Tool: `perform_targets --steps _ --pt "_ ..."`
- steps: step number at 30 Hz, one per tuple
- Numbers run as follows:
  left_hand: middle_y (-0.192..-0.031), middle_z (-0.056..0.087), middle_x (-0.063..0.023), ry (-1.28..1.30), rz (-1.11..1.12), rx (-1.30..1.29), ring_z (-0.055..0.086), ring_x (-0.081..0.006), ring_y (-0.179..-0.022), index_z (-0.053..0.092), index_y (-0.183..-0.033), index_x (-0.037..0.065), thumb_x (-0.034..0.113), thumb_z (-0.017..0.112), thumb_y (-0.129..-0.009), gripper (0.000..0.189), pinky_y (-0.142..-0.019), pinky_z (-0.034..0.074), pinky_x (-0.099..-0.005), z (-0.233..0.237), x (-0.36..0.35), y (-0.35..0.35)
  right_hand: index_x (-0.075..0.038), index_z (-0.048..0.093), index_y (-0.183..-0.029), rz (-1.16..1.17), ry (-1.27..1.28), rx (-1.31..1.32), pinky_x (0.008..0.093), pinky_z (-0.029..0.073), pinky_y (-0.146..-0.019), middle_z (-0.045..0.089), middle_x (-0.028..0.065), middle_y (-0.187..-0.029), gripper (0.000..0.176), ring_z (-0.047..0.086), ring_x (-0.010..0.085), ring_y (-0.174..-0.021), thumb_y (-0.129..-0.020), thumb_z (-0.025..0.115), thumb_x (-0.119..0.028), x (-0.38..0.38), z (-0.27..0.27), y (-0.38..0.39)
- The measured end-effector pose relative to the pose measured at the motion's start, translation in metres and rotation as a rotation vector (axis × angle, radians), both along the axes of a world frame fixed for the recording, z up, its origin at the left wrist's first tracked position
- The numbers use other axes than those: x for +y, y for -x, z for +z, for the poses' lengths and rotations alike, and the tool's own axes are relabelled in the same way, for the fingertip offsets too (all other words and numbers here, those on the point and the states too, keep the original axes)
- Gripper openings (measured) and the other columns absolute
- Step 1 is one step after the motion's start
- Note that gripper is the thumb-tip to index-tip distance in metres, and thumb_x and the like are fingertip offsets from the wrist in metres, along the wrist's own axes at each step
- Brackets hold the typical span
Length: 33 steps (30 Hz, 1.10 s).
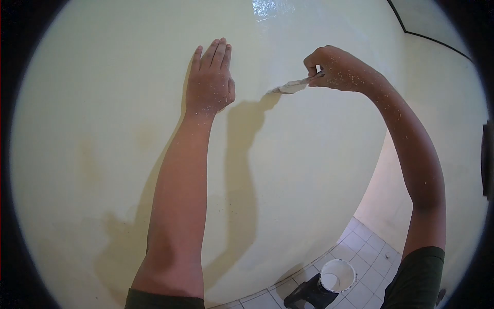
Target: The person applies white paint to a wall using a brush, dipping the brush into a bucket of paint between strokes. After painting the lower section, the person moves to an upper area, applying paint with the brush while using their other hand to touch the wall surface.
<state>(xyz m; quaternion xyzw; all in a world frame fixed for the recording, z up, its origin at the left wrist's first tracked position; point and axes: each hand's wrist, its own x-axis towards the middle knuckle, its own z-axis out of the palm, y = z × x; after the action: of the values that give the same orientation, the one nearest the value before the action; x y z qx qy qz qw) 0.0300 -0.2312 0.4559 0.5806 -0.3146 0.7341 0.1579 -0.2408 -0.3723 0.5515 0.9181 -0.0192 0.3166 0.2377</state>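
Note:
My left hand (210,85) lies flat against the pale yellow wall (154,67), its fingers stretched upward and holding nothing. To its right, my right hand (337,69) is closed around the handle of a paintbrush (293,86) smeared with white. The brush points left, and its tip meets the wall at about the height of my left wrist. Small white specks dot both hands and forearms. Around the brush and above it, the wall looks whiter, with a wet shine near the top of the view.
Below on the right, a white bucket (338,275) with pale contents stands on a dark stool-like support (311,293). White floor tiles (368,252) run along the wall's foot. Another wall (437,113) meets this one at the right. A dark cable-like line (432,37) crosses the upper right.

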Motion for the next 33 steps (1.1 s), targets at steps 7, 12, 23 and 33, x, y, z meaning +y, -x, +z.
perform_targets --steps 7,12,23,33 --pt "-0.159 0.046 -0.0083 -0.012 0.04 0.019 0.039 -0.021 -0.151 0.048 -0.152 0.005 0.019 0.054 -0.09 0.064 -0.128 0.027 -0.049 0.0 -0.001 0.001 -0.002 0.069 -0.085 -0.035 0.032 -0.211 0.0412 0.05 -0.067 0.067 0.0125 -0.076 0.022 0.062 0.0242 -0.07 -0.087 0.083 -0.018 0.0 0.011 -0.013" --pt "-0.158 0.046 -0.0089 0.005 0.0 0.014 0.038 -0.0219 -0.151 0.048 -0.152 0.004 0.02 0.055 -0.089 0.065 -0.128 0.027 -0.0499 0.004 -0.001 -0.001 -0.004 0.069 -0.09 0.109 0.221 -0.521 0.0423 0.051 -0.066 0.07 0.0124 -0.076 0.021 0.066 0.0281 -0.07 -0.09 0.08 -0.022 -0.019 0.047 -0.04" --pt "-0.158 0.047 -0.0095 -0.01 -0.004 0.013 0.04 -0.0228 -0.15 0.049 -0.151 0.004 0.02 0.057 -0.089 0.065 -0.127 0.028 -0.0503 0.001 -0.001 0.0 -0.004 0.063 -0.084 0.077 0.077 -0.815 0.0444 0.05 -0.063 0.066 0.0129 -0.073 0.018 0.061 0.0247 -0.065 -0.099 0.064 -0.012 -0.012 0.087 -0.103" --pt "-0.156 0.048 -0.0104 -0.006 -0.016 0.031 0.042 -0.0233 -0.149 0.051 -0.149 0.003 0.018 0.055 -0.089 0.062 -0.127 0.028 -0.0504 -0.003 0.0 0.002 -0.004 0.067 -0.088 0.153 0.07 -0.988 0.0459 0.052 -0.063 0.071 0.017 -0.079 0.016 0.067 0.0319 -0.069 -0.1 0.063 -0.014 -0.022 0.15 -0.104"
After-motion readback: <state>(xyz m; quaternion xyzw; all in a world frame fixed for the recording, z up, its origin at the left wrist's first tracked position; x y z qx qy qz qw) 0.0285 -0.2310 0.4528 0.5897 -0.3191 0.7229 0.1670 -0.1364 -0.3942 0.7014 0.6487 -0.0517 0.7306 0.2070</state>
